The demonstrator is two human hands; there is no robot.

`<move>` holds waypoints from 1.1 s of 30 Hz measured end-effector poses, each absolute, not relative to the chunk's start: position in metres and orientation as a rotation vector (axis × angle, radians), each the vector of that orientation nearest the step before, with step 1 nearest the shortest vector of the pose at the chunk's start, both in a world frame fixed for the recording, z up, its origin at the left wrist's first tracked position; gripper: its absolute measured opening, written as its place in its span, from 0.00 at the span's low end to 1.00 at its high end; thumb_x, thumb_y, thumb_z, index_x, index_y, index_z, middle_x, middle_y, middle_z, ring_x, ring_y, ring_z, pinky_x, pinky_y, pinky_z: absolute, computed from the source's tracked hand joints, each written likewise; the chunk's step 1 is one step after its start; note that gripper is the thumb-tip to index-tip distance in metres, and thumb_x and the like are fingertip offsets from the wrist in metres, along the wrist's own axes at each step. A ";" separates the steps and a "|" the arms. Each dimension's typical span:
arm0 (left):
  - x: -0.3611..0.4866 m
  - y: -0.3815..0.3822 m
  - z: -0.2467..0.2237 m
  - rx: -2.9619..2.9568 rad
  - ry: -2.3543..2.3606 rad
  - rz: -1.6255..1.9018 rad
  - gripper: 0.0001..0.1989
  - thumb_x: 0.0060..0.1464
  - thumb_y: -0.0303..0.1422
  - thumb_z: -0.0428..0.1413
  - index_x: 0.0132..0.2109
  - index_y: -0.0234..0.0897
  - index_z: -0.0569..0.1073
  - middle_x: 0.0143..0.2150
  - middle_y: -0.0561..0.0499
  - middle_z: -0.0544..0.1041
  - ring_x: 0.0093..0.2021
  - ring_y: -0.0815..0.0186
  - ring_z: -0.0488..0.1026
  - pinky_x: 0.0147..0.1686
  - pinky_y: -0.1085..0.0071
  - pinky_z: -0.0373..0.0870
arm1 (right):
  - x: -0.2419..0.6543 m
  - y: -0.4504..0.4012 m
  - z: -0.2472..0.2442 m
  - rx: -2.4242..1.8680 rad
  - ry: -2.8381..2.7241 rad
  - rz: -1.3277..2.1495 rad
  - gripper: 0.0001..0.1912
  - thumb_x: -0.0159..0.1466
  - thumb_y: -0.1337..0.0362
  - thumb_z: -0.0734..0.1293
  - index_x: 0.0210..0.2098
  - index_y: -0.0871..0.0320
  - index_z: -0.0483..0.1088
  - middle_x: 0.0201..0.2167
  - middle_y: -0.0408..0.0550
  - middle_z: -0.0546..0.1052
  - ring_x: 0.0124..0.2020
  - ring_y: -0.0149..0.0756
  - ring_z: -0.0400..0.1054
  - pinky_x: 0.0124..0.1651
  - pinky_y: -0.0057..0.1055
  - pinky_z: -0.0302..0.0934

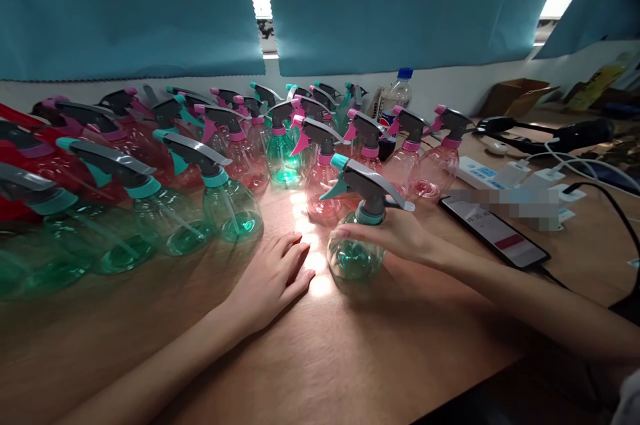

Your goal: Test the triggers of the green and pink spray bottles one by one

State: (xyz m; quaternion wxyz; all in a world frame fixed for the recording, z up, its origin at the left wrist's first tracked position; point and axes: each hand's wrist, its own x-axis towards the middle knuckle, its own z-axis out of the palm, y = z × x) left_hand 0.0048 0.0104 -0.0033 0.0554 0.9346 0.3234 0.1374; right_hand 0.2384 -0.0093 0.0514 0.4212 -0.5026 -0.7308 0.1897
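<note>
My right hand (385,233) is wrapped round the neck and upper body of a green spray bottle (353,261), which stands upright with its teal and grey trigger head pointing left. My left hand (273,275) lies on the table (300,371) with its fingers extended, holding nothing. A green spray bottle (231,211) stands just beyond it to the left. Behind the held bottle is a pink spray bottle (323,188) with a pink trigger.
Several more green and pink spray bottles crowd the left and back. A phone (500,235), a white power strip (475,173) with plugs and cables, and a cardboard box (515,97) are on the right. A cola bottle (400,95) stands by the wall.
</note>
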 end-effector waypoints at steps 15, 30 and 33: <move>-0.001 0.001 -0.004 2.876 0.994 0.450 0.16 0.64 0.37 0.47 0.54 0.34 0.66 0.54 0.40 0.68 0.53 0.54 0.66 0.51 0.56 0.63 | 0.261 -0.050 0.027 -1.345 -1.944 0.264 0.30 0.55 0.49 0.71 0.51 0.56 0.61 0.46 0.53 0.70 0.48 0.45 0.66 0.52 0.46 0.62; -0.062 -0.030 0.000 2.825 1.184 0.490 0.14 0.62 0.33 0.48 0.52 0.34 0.68 0.52 0.43 0.72 0.52 0.54 0.67 0.51 0.55 0.62 | 0.186 0.016 0.039 -1.365 -2.058 0.071 0.32 0.55 0.44 0.68 0.49 0.63 0.66 0.45 0.58 0.73 0.44 0.47 0.69 0.46 0.43 0.64; -0.065 -0.030 -0.001 2.798 1.188 0.491 0.14 0.61 0.33 0.49 0.53 0.34 0.68 0.52 0.42 0.72 0.52 0.54 0.67 0.51 0.55 0.63 | 0.177 0.025 0.042 -1.423 -2.036 0.161 0.35 0.55 0.44 0.68 0.52 0.63 0.65 0.44 0.58 0.75 0.41 0.47 0.71 0.43 0.42 0.65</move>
